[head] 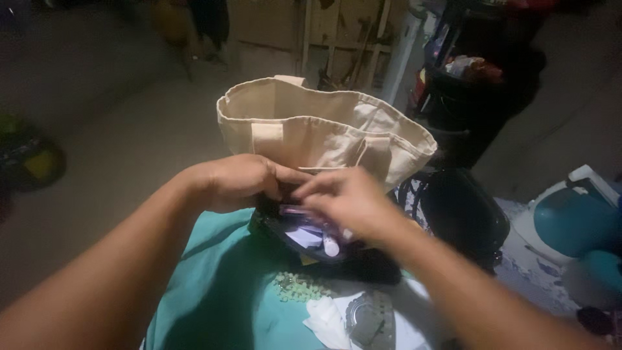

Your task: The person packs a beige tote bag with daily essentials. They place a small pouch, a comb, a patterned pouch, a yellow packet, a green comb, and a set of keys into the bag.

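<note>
Head camera, looking down: a small black pouch lies open on a teal cloth, just in front of an upright beige canvas tote bag. Both hands are gathered at the pouch's mouth. The left hand is curled over the far left edge of the opening, fingers bent, apparently pinching the rim to hold it apart. The right hand is blurred; its fingers are drawn together above the opening, and whether anything is pinched between them cannot be told. Inside the pouch, pale items are seen, among them a white tube-shaped object and something purplish, too blurred to identify.

Near the bottom edge, a crumpled white tissue and a clear protractor lie on the cloth, beside a patch of small greenish pieces. To the right, a dark bag rests just beside the pouch.

As a judgement: the work is best done with the rim kept stretched wide by the left hand, so the contents stay visible and can be handled one at a time without spilling.
</note>
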